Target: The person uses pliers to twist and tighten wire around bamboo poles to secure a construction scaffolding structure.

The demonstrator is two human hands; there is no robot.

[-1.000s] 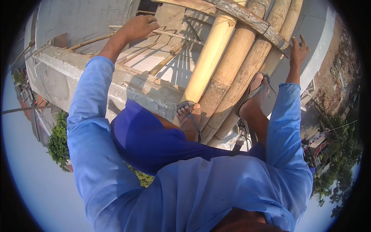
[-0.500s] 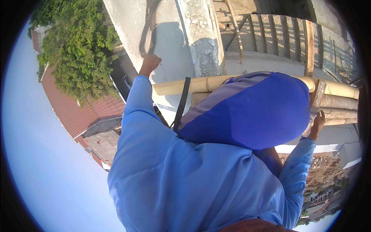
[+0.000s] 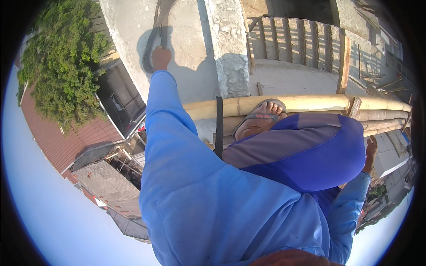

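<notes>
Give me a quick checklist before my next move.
1. Left hand at the dark bundle of thin, bent strands: ok.
2. Its grip: cannot tell, fingertips hidden.
3. Foot in grey strapped sandal on the round yellow bamboo poles: ok.
4. Other foot's footing: cannot tell, hidden.
5. Right hand holding a pole: cannot tell.
6. Flat black strap tucked away: not ok, end sticks out.

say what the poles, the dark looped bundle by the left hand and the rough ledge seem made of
Poles: look like bamboo, smooth and yellowish with ring-like joints.
Dark looped bundle: perhaps metal wire, given its thin strands, but its finish can't be made out.
Rough ledge: probably bare concrete, grey and matte with a lumpy face.
</notes>
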